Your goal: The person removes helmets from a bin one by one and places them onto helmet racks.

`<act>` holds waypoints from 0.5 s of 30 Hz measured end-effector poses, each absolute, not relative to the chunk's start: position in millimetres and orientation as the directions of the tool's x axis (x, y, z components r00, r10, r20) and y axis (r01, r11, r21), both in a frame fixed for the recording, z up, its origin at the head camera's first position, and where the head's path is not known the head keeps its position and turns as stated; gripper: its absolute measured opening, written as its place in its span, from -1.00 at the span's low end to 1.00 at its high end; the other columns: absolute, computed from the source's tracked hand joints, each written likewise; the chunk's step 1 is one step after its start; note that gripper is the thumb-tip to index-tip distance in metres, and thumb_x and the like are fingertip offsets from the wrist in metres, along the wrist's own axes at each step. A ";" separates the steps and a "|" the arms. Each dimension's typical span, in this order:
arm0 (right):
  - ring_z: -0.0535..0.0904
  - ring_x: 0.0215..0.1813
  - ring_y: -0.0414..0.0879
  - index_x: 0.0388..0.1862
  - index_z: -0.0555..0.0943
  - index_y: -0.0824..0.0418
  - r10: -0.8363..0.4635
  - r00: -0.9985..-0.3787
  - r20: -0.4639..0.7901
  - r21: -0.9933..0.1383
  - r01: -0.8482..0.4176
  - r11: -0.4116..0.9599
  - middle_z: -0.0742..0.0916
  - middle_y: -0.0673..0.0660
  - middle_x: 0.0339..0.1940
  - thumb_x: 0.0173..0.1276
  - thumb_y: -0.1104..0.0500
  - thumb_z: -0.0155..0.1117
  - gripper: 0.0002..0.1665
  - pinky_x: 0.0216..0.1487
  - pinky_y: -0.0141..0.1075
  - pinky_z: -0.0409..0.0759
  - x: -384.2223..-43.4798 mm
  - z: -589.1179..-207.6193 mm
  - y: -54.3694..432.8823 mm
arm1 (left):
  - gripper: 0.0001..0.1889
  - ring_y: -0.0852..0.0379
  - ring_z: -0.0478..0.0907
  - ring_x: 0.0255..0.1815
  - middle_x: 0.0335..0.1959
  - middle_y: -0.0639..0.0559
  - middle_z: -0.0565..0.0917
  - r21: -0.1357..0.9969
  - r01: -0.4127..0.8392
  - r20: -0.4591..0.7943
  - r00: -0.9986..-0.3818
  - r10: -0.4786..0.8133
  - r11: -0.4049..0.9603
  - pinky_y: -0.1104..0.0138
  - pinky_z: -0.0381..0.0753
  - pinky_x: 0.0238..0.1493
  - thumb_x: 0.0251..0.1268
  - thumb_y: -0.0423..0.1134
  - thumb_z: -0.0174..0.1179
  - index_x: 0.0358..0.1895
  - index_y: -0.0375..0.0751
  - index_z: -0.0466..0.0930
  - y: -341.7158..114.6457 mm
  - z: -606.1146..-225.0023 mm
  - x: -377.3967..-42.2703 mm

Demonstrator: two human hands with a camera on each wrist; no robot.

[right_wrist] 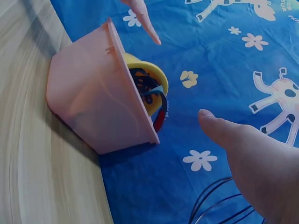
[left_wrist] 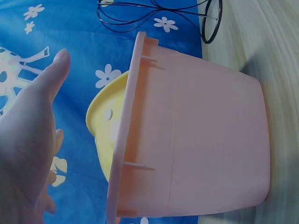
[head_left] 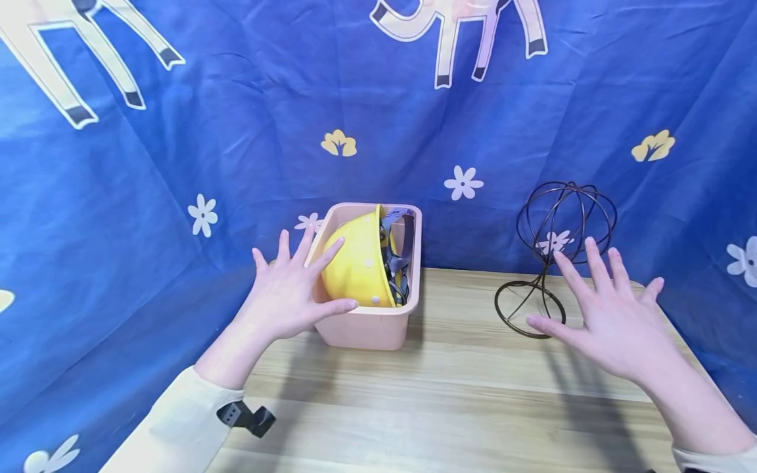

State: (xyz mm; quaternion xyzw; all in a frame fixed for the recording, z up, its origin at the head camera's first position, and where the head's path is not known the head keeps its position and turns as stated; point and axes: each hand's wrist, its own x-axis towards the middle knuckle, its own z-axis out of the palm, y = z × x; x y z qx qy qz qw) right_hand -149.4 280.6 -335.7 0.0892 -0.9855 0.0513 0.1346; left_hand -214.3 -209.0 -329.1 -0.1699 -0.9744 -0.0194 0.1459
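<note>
A pink plastic bin [head_left: 367, 328] stands on the table, holding a yellow hard hat [head_left: 355, 263] tipped on its side. Dark straps show inside the hat, and a dark curved item with red on it [right_wrist: 161, 114] pokes up beside it in the right wrist view. My left hand [head_left: 290, 289] hovers at the bin's left side with fingers spread, holding nothing. On the right stands a dark wire rack [head_left: 541, 282] with a round cage top. My right hand [head_left: 621, 322], fingers also spread, is in front of the rack and holds nothing; whether it touches the wire cannot be told.
A wooden table [head_left: 461, 387] carries the bin and the rack. Blue cloth [head_left: 390, 131] printed with animals and flowers hangs behind and at both sides. A black strap [head_left: 245, 417] sits at the left sleeve cuff.
</note>
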 end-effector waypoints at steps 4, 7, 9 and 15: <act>-0.26 0.69 0.46 0.81 -0.10 -0.18 -0.181 -0.937 0.298 -0.068 -0.209 0.975 -0.21 0.26 0.77 0.20 -0.69 0.23 0.38 0.15 0.82 -0.34 -151.8 -331.3 274.6 | 0.15 -0.61 -0.18 0.64 0.77 -0.15 -0.19 0.003 0.330 0.296 -0.902 0.314 0.944 -0.74 -0.29 0.24 0.09 0.73 0.08 0.74 0.39 -0.03 -211.2 -329.2 -215.0; -0.21 0.69 0.47 0.80 -0.08 -0.19 -0.194 -0.932 0.306 -0.058 -0.221 0.973 -0.14 0.31 0.77 0.19 -0.69 0.24 0.38 0.16 0.83 -0.30 -154.5 -329.1 270.2 | 0.14 -0.59 -0.17 0.64 0.77 -0.16 -0.18 0.013 0.322 0.294 -0.906 0.304 0.947 -0.73 -0.31 0.25 0.12 0.69 0.14 0.74 0.40 -0.06 -212.5 -329.2 -215.5; -0.22 0.70 0.46 0.80 -0.06 -0.17 -0.199 -0.932 0.304 -0.058 -0.226 0.972 -0.14 0.29 0.77 0.19 -0.70 0.23 0.38 0.17 0.82 -0.32 -156.3 -327.5 267.0 | 0.15 -0.57 -0.17 0.65 0.77 -0.15 -0.18 0.021 0.315 0.290 -0.910 0.295 0.949 -0.73 -0.32 0.25 0.11 0.70 0.13 0.74 0.40 -0.05 -213.5 -329.5 -216.1; -0.20 0.72 0.39 0.78 0.08 -0.03 -0.216 -0.922 0.322 -0.102 -0.260 0.960 -0.15 0.19 0.79 0.19 -0.68 0.26 0.38 0.26 0.73 -0.46 -160.5 -324.0 256.9 | 0.16 -0.54 -0.19 0.66 0.77 -0.10 -0.20 0.049 0.289 0.276 -0.924 0.265 0.956 -0.70 -0.33 0.28 0.08 0.76 0.04 0.74 0.40 -0.03 -216.3 -330.8 -217.2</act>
